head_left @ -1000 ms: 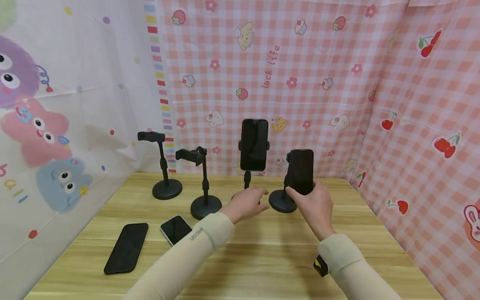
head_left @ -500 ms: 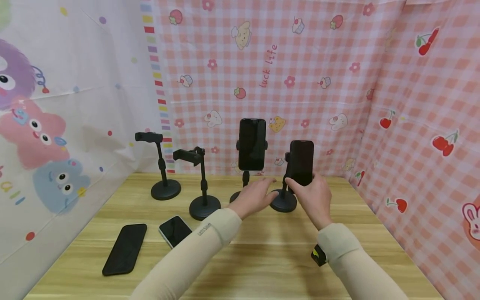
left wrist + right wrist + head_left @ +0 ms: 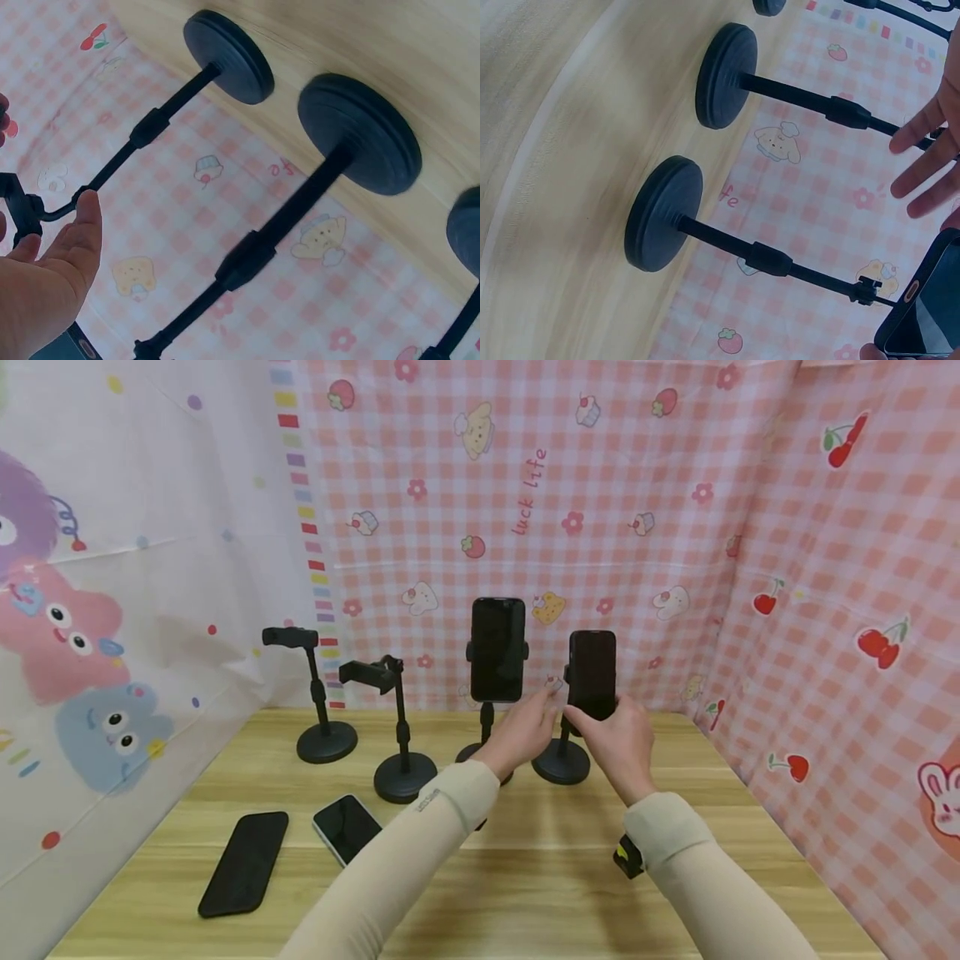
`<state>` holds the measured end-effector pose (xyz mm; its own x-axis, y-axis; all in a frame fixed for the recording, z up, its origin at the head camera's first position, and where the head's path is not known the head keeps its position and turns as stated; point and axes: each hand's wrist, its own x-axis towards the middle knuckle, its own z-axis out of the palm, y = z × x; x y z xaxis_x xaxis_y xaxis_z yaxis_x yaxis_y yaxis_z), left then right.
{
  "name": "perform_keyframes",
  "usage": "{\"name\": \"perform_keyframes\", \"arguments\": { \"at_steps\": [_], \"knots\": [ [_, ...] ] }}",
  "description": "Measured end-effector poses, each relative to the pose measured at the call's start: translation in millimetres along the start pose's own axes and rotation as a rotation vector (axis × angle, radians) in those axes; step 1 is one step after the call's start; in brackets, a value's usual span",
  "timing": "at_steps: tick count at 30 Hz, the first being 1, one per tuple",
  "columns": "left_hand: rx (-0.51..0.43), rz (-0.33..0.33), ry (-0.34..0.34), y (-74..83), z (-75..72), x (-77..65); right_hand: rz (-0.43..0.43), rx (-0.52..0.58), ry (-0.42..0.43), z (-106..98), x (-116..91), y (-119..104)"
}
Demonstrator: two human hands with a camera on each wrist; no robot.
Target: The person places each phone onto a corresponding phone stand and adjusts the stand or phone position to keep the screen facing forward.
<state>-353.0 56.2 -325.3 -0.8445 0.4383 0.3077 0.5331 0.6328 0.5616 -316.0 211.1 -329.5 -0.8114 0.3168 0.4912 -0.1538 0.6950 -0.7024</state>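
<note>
In the head view my right hand (image 3: 621, 735) grips a black phone (image 3: 594, 668) by its lower end, thumb at the left edge. The phone stands upright at the clamp of the rightmost black phone stand (image 3: 562, 763). My left hand (image 3: 523, 727) reaches in from the left with fingers extended, close to that stand's pole. In the left wrist view its fingers lie right by the stand's clamp (image 3: 24, 214). The right wrist view shows the phone's corner (image 3: 922, 300) and a right fingertip (image 3: 871, 351) at its edge.
Left of the hands, another phone (image 3: 498, 647) sits upright in a second stand. Two stands with bare clamps (image 3: 366, 675) (image 3: 291, 637) stand farther left. A black phone (image 3: 243, 864) and a white-edged phone (image 3: 347, 828) lie on the wooden table (image 3: 525, 893).
My right hand has raised the phone up to the rightmost stand's clamp. My left hand has moved right and upward toward the same stand. The head view has shifted slightly right.
</note>
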Motion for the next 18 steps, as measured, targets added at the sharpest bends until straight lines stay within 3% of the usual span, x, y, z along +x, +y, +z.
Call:
{"name": "perform_keyframes", "arguments": {
  "at_steps": [7,18],
  "knots": [
    [-0.153,-0.094,0.025,12.7,-1.4,13.7,-0.014,0.016,0.002,2.2,3.9,-1.8],
    [-0.260,-0.103,0.003,19.8,-3.8,34.8,0.009,0.031,-0.014,2.2,9.5,-1.3]
  ]
}}
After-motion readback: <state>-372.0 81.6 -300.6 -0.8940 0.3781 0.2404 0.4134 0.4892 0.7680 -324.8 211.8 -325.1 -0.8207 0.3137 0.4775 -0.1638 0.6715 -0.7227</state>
